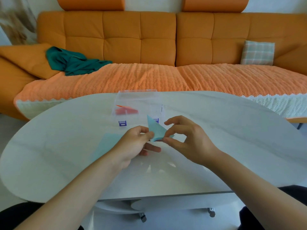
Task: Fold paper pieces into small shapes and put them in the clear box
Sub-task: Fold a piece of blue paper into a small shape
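Fingers (150,135) of the left hand (132,146) pinch the lower left edge of a light blue folded paper (156,128), while the thumb and forefinger of the right hand (186,138) close on its lower right corner, so both hands hold the same piece, lifted just above the white bench (232,146). The paper stands as a tall triangle with its tip pointing toward 12 o'clock, and its tip overlaps the near wall of the clear box (137,105) in the view. The box sits at 12 o'clock from the hands, near them, lid tilted open, with red folded pieces (127,111) already lying inside. At 9 o'clock from the left hand, partly hidden under the wrist, a second light blue sheet (106,145) lies flat on the bench. The main risk, as I judge it, is a skewed crease: the piece is held in the air by its lower edge only, so pressing a fold without support could let the layers slide apart. A loose pinch could also drop it. The left forearm may drag the flat sheet off toward 7 o'clock, and a hasty reach to the box could knock its light walls.
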Available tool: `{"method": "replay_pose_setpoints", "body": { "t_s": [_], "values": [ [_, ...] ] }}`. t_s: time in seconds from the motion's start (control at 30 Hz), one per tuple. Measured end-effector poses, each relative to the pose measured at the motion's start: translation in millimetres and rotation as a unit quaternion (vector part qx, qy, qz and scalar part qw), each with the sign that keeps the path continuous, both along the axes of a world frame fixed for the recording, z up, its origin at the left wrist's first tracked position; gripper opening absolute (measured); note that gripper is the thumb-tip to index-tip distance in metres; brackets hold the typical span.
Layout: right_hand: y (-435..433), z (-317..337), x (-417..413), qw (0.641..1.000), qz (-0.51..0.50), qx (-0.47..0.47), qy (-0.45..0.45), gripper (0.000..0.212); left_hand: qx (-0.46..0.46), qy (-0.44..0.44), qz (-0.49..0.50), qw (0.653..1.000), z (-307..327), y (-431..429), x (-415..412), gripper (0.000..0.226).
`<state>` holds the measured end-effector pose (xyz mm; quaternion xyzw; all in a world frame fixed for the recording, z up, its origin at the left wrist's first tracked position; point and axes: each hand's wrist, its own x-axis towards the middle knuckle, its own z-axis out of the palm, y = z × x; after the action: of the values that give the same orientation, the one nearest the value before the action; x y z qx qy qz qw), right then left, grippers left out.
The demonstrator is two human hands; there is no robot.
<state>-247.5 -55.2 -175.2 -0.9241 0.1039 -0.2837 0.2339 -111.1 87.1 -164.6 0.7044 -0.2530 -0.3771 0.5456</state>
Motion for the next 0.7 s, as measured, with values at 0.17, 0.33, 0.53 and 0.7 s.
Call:
{"method": "replay_pose_setpoints", "body": {
  "t_s": [0.17,0.33,0.53,0.7],
  "values": [
    [-0.5,2.3,-1.0,0.998,-0.011,0.066,0.007,0.004,-0.021,-0.003,-0.065,0.998,3.8,3.2,-3.3,0.02],
    [2.6,7.1,2.6,0.966,-0.065,0.241,0.066,0.011,-0.038,-0.002,-0.081,0.996,0.8,3.6,-5.3,0.025],
    [5.0,13.9,2.7,0.925,-0.075,0.36,0.102,0.008,-0.028,-0.02,-0.091,0.995,2.5,2.9,-7.3,0.024],
    [7.0,17.0,2.6,0.922,-0.065,0.374,0.077,0.013,-0.03,-0.086,-0.044,0.995,-2.5,0.6,-10.5,0.022]
  ]
}}
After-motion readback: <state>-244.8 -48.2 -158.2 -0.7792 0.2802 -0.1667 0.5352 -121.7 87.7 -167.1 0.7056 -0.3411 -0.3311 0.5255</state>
